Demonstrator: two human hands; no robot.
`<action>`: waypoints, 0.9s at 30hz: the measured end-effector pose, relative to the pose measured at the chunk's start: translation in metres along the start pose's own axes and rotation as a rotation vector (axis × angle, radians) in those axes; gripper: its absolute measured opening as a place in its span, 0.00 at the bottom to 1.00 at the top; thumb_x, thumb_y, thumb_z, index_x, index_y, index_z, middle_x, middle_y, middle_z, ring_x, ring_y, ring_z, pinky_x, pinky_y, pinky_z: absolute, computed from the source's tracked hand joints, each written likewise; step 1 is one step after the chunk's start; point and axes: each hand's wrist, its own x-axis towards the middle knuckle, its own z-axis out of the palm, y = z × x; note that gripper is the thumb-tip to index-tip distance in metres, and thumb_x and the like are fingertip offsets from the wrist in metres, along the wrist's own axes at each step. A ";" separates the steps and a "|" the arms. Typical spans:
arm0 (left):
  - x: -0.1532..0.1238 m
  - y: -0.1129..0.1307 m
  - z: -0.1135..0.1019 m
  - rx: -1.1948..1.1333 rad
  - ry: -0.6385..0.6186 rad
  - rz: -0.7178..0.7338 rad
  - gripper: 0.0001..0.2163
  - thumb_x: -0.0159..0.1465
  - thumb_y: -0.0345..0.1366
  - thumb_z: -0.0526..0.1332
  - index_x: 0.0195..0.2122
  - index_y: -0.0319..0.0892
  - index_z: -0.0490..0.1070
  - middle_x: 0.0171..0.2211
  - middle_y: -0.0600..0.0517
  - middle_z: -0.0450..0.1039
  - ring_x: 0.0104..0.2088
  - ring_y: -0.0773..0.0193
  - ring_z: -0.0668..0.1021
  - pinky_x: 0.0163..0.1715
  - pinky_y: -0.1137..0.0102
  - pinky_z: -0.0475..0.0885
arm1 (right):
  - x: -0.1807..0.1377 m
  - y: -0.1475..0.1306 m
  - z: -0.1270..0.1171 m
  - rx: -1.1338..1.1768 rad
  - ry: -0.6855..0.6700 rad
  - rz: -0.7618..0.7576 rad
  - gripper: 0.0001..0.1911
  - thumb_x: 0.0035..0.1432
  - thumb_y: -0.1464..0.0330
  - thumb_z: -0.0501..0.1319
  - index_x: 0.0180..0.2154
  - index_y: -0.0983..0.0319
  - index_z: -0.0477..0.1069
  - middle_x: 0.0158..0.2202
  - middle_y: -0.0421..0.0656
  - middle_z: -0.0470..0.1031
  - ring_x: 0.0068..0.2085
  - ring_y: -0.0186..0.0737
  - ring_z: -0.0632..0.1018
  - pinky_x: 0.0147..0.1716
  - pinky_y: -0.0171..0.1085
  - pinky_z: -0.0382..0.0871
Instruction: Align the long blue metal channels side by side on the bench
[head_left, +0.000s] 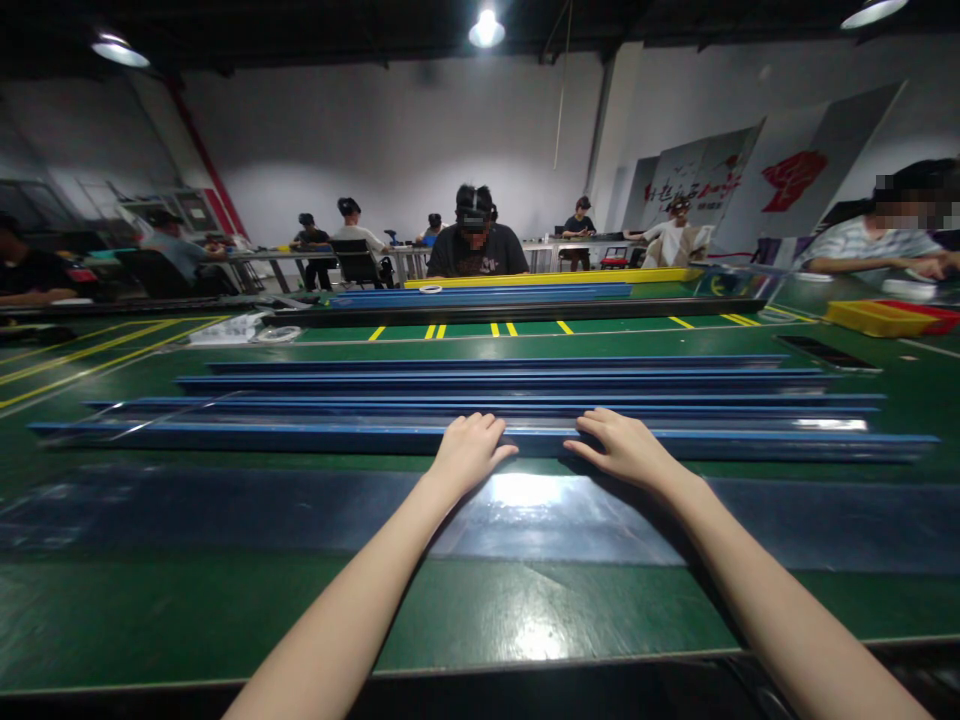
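Observation:
Several long blue strips (300, 438) lie side by side across the green table (480, 600). My left hand (471, 450) rests on the nearest strip, its fingers curled over the strip's top edge. My right hand (622, 448) lies on the same strip a little to the right, fingers bent over the far edge and thumb along the near side. Both hands grip this nearest blue strip near its middle. A dark glossy sheet (187, 510) lies flat on the table just in front of the strips, under my wrists.
Another person (477, 245) sits opposite behind more blue strips (480, 295) and a yellow strip (555, 278). A yellow tray (874, 318) and a red tray (930, 315) stand far right by a seated person (877, 245). Clear plastic bags (232, 328) lie far left.

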 end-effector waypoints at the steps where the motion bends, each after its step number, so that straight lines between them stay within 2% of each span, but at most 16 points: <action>1: 0.000 0.000 0.000 -0.001 0.000 0.000 0.14 0.61 0.47 0.53 0.36 0.41 0.66 0.35 0.51 0.71 0.37 0.60 0.71 0.34 0.69 0.62 | 0.000 0.000 0.000 0.002 0.000 0.001 0.17 0.60 0.59 0.48 0.33 0.63 0.68 0.33 0.46 0.71 0.38 0.41 0.71 0.35 0.35 0.60; 27: 0.000 0.000 0.000 -0.023 -0.001 -0.001 0.13 0.61 0.47 0.53 0.35 0.41 0.66 0.35 0.50 0.71 0.38 0.60 0.71 0.35 0.69 0.62 | 0.000 0.001 0.002 0.001 0.011 -0.008 0.17 0.59 0.58 0.47 0.32 0.62 0.68 0.33 0.47 0.72 0.37 0.41 0.71 0.34 0.35 0.61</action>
